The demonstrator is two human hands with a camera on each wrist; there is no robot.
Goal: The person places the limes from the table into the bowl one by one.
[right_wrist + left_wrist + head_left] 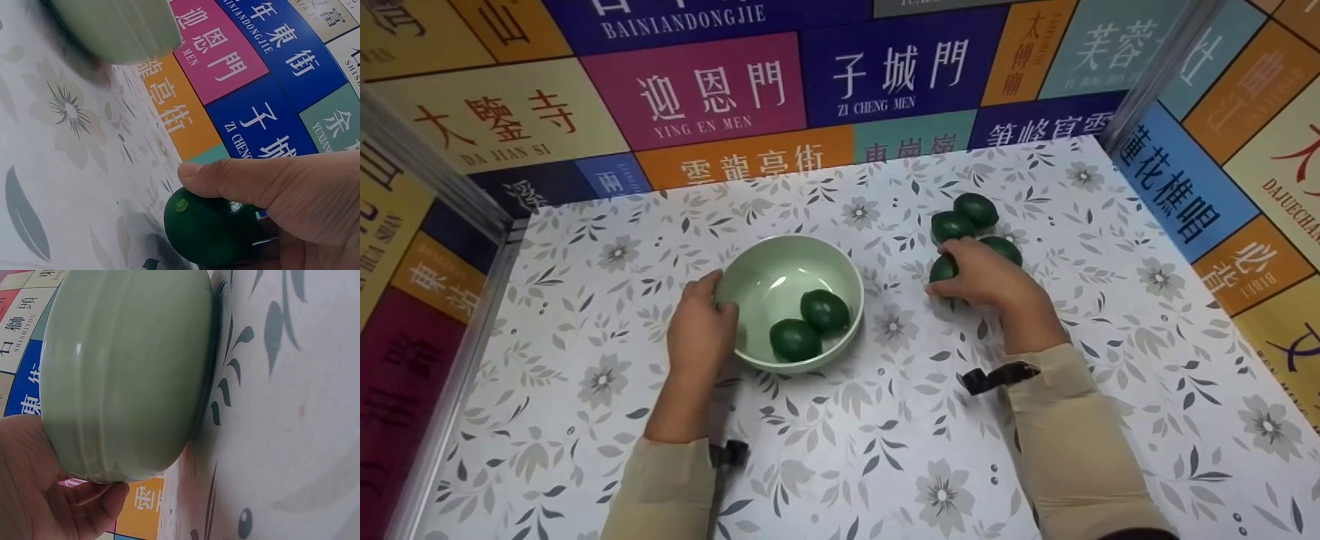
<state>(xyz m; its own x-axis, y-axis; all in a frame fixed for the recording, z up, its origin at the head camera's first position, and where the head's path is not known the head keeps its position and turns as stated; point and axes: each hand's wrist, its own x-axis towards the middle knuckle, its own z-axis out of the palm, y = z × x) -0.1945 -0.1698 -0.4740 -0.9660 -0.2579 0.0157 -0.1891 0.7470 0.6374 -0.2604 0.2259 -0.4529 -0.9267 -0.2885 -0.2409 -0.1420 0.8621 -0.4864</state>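
A pale green bowl (757, 274) stands on the table with two dark green limes (825, 313) inside, low on its right side. My left hand (701, 330) holds the bowl at its left side, thumb at the rim; the left wrist view shows the fingers (115, 498) against its outer wall. To the right of the bowl, my right hand (994, 279) grips a glossy lime (208, 230) between thumb and fingers, close over the tabletop. Three other limes (976, 211) lie beside and beyond that hand, one of them partly covered by it.
The table (840, 465) wears a white cloth printed with grey flowers and leaves. Panels with coloured blocks and large lettering (712, 97) rise along the back and both sides. Dark straps with small mounts (997, 377) sit on both wrists.
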